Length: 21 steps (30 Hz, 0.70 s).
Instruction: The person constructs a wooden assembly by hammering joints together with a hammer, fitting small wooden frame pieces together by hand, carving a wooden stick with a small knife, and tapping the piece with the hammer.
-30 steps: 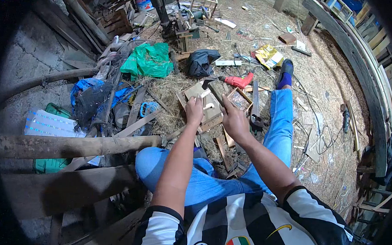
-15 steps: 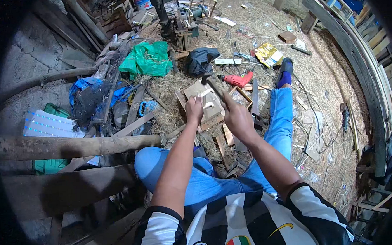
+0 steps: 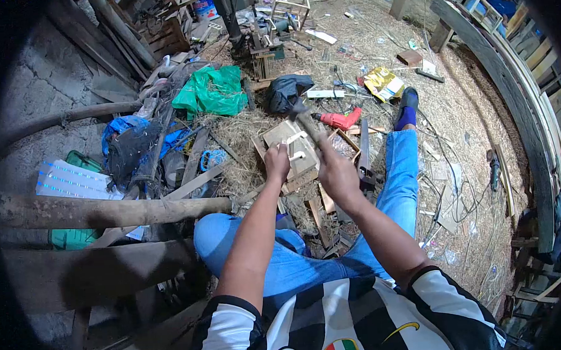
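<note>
My right hand (image 3: 338, 177) is wrapped round the handle of a hammer (image 3: 308, 125), whose dark head is raised above a flat wooden board (image 3: 277, 135). Over the board's left part, my left hand (image 3: 277, 162) is closed in a pinch beside a small white piece (image 3: 296, 138). What its fingertips hold is too small to make out. A second white piece (image 3: 298, 156) lies on the board, right of my left hand. Just right of the board is a small open wooden box (image 3: 348, 141), partly behind my right hand.
A red drill (image 3: 342, 120), a black bag (image 3: 288, 92) and a green plastic bag (image 3: 213, 91) lie beyond the board. Wooden poles (image 3: 113, 207) run along the left. A long beam (image 3: 507, 71) curves along the right, with another person (image 3: 499, 1) behind it.
The hammer in my right hand has swung up and down slightly over the board. My left hand has shifted a little, showing more of the white piece.
</note>
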Tool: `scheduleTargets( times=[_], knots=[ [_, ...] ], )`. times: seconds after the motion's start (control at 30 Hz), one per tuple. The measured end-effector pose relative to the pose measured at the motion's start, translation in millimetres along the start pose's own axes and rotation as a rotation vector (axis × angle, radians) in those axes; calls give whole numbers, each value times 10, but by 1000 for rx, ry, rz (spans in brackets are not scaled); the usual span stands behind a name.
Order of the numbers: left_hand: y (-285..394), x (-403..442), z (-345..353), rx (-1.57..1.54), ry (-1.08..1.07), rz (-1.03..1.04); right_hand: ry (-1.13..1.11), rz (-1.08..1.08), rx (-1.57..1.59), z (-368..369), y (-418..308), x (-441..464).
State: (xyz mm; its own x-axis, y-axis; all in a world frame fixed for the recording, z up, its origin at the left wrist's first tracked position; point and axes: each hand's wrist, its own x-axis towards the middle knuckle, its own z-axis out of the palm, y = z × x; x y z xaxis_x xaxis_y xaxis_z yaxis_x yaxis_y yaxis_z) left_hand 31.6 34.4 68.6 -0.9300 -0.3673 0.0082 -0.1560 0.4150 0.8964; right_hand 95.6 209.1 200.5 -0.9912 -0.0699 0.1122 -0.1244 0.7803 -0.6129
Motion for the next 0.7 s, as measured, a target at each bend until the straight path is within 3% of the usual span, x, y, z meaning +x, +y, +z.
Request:
scheduleTargets(
  times=[0.03, 0.23, 0.3, 0.47, 0.7],
  knots=[
    [33, 9, 3, 52, 16, 35, -205, 56, -115, 3, -8, -29],
    [87, 19, -13, 97, 15, 25, -161, 78, -65, -87, 2, 19],
    [65, 30, -20, -26, -76, -117, -86, 75, -15, -130, 12, 44],
    [-90, 59, 50, -39, -48, -72, 33, -22, 15, -121, -43, 108],
    [-64, 29, 8, 11, -62, -4, -202, 71, -117, 44, 115, 137]
  ],
)
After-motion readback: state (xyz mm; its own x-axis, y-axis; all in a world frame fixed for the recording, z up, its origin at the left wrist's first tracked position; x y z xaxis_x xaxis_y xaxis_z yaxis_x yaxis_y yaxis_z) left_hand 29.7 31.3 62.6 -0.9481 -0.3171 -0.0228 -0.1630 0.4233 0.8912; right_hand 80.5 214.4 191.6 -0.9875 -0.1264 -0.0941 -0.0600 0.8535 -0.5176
